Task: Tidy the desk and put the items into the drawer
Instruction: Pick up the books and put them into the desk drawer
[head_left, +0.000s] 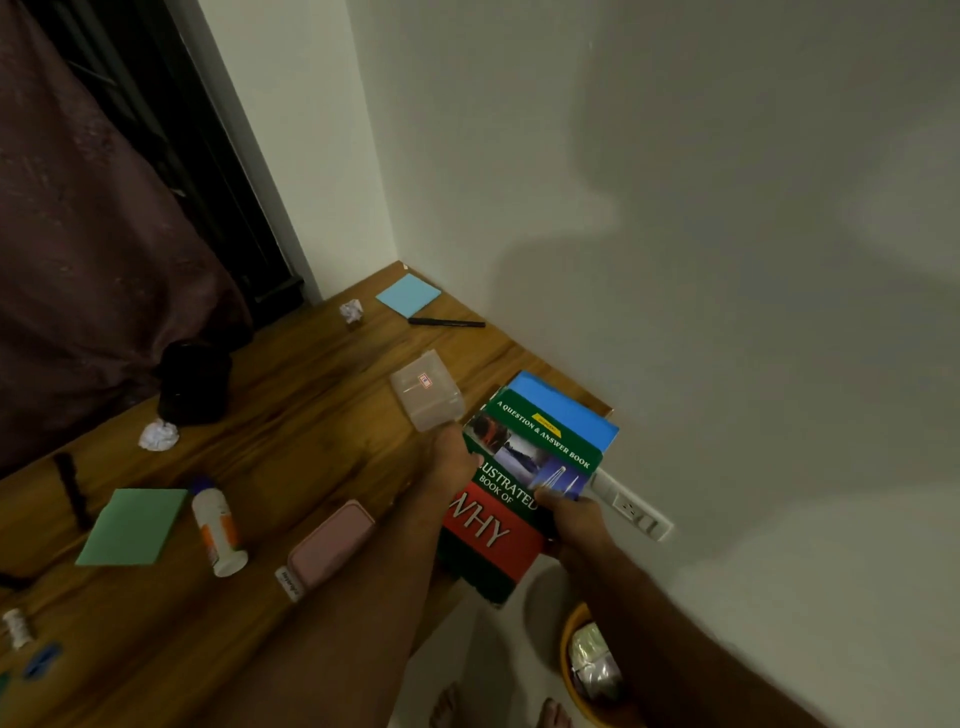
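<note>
Both my hands hold a green and red book (498, 519) at the desk's right end, over the edge. My left hand (454, 462) grips its left side and my right hand (569, 514) pinches its right edge with the thumb on the cover. A blue book (566, 410) lies under it. On the wooden desk (311, 447) lie a clear plastic box (426, 389), a pink case (332, 545), a white bottle (215, 525), a green pad (132, 525), a blue pad (408, 293), a black pen (447, 322) and two crumpled papers (158, 434). No drawer is in view.
A black pouch (195, 384) sits near the dark curtain at the desk's back left. A yellow bin (592, 670) with rubbish stands on the floor below the desk's right end. A wall socket (631, 506) is on the white wall. Small spool and blue clips lie at the bottom left.
</note>
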